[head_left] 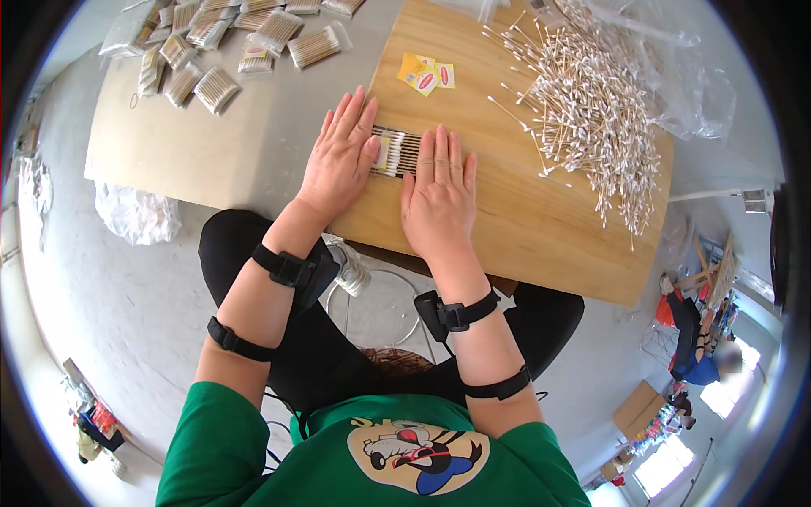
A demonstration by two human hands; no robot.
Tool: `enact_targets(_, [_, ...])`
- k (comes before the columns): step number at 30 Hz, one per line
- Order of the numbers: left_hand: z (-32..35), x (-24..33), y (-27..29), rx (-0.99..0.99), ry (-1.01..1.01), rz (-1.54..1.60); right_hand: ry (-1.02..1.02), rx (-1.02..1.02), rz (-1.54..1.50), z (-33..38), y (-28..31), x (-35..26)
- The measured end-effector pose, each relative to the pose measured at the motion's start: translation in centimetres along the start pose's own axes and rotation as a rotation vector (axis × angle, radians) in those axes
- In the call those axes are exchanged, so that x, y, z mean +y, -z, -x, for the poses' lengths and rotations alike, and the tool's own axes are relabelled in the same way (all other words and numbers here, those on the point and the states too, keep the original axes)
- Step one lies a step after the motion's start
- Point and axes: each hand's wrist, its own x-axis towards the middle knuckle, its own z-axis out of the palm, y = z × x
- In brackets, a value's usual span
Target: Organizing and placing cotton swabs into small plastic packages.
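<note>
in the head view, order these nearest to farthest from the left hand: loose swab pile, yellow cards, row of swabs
From the left hand:
1. Row of swabs: right beside its thumb.
2. Yellow cards: farther up the table, to its right.
3. Loose swab pile: far right.

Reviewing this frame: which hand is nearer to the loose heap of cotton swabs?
Right. The right hand lies to the left of the heap, at the right end of the small swab row; the left hand is farther left, at the row's other end.
</note>
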Motion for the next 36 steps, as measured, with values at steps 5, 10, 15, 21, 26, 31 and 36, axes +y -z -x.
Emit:
enact_targets(5, [0.0,0.0,-0.1,0.001,-0.012,-0.009,-0.028,0.010,-0.020,0.1,-0.2,-0.6])
enact_targets(10, [0.0,-0.1,0.0,0.009,0.014,-0.003,-0.060,0.004,-0.036,0.3,-0.3,-1.3])
enact_targets(15, [-0.4,1.0,2.2,0.069,0.121,0.465,-0.046,0.025,-0.103,0.2,0.5,-1.1])
enact_targets(21, [-1.0,1.5,2.6,0.171,0.292,1.189,-0.213,0.228,-0.875,-0.8,0.4,-0.1])
enact_targets(26, [-0.9,1.5,2.0,0.213,0.351,1.408,-0.304,0.154,-1.017,-2.1,1.9,-1.9])
enact_targets(31, [-1.2,1.3,2.0,0.255,0.380,1.540,-0.205,0.324,-1.011,-2.1,-0.1,-1.7])
enact_targets(36, [-1.1,1.2,2.1,0.265,0.389,1.575,-0.295,0.151,-1.139,-2.4,1.2,-2.9])
